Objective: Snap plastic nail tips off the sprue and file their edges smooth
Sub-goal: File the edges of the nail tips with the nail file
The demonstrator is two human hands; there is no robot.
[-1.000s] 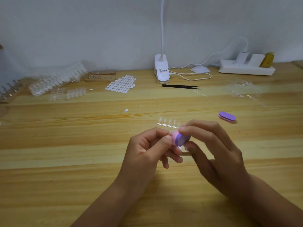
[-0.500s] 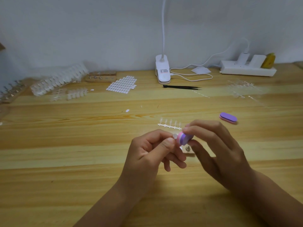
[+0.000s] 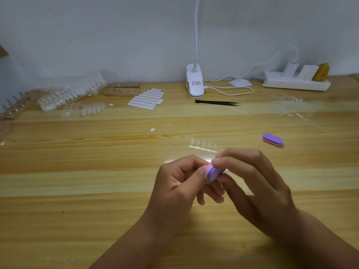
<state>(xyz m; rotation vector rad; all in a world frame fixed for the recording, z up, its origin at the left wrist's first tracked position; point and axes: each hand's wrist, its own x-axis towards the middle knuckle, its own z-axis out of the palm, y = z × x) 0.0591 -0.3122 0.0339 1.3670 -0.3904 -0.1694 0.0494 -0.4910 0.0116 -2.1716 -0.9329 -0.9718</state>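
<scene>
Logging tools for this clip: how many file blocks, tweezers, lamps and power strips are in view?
File blocks: 2
Tweezers: 1
Lamp: 1
Power strip: 1
Total: 5

You had a pale wooden table [image 3: 77, 191] with long grain stripes under your work. Near its middle lay a sprue of clear nail tips [image 3: 202, 147], and to the right of it, well apart, a purple-and-pink buffer block [image 3: 272, 139]. Farther back lay black tweezers [image 3: 216, 102], just in front of a white clip lamp base [image 3: 194, 84]. A white power strip [image 3: 296, 83] sat at the back right, a sheet of white oval tabs [image 3: 146, 99] left of the lamp, and piled clear tip strips [image 3: 71, 93] at far left.
</scene>
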